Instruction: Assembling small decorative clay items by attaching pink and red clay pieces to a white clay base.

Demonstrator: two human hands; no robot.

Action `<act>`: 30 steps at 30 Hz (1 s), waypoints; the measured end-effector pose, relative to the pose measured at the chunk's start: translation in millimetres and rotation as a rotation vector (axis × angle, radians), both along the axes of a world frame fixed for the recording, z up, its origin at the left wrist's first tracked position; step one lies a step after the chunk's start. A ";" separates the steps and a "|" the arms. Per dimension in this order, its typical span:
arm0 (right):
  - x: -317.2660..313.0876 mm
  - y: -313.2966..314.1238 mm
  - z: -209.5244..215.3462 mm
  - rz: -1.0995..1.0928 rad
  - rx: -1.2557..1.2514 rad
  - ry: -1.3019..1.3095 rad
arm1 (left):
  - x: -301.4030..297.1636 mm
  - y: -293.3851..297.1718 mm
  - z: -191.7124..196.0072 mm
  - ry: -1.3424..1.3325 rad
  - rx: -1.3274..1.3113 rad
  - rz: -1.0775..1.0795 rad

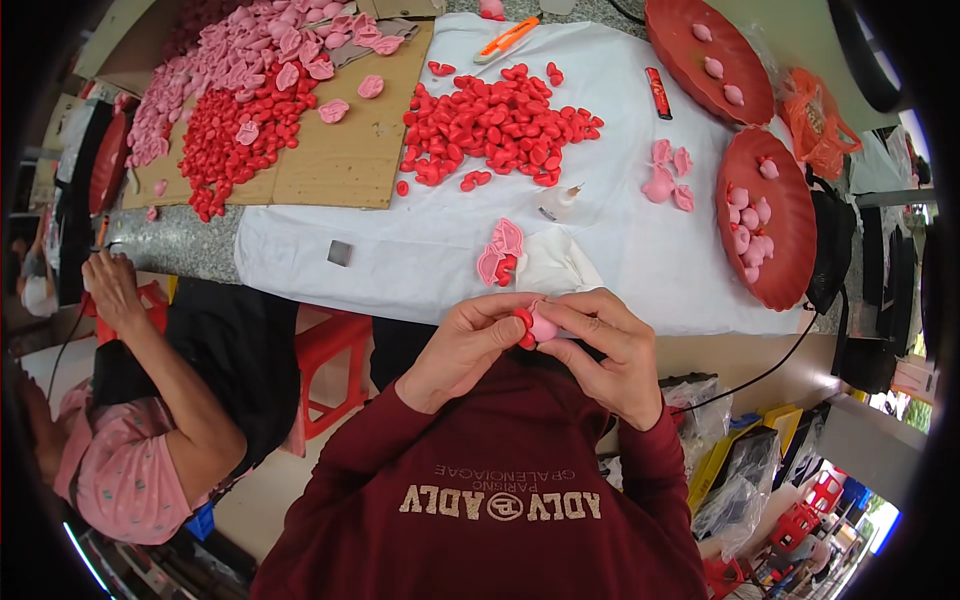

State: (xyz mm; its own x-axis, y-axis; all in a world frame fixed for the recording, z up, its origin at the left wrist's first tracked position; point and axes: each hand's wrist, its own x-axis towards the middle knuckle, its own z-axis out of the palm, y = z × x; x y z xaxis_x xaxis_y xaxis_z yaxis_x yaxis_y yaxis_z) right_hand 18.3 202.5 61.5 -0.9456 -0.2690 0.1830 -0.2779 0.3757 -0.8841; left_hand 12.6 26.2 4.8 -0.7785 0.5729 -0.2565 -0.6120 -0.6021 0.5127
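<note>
Close to my chest, both hands hold a small pink rounded toy part with glossy red pieces at its left side. My left hand pinches it by the red pieces, thumb and fingertips closed. From the other side, my right hand grips the pink body between thumb and fingers. Just beyond my hands lie a pink shell-like part with red pieces beside it, and a crumpled white cloth. A small clear bottle with a thin tip is farther back.
Loose red pieces cover the table's middle; more, with pink parts, lie on cardboard. Red plates with pink toys stand right. An orange cutter lies at the back. Another person sits at left near a red stool.
</note>
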 end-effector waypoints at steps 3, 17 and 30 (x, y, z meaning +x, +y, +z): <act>-0.9 1.0 -1.3 0.019 -0.012 -0.016 | 0.1 -0.5 -3.2 0.002 -0.005 -0.008; 1.9 2.6 -6.2 0.013 -0.005 0.074 | -1.3 -3.2 -10.2 -0.045 -0.015 -0.084; -3.1 1.1 -9.9 0.074 0.010 0.185 | 2.6 7.6 -12.5 -0.094 0.135 0.009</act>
State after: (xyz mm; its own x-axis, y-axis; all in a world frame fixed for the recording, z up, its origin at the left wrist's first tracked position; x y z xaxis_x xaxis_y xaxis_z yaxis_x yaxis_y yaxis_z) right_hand 15.3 203.6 51.6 -0.8735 -0.3392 0.3492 -0.4628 0.3562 -0.8117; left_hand 15.2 33.8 -7.7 -0.7603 0.5999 -0.2491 -0.6473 -0.6677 0.3677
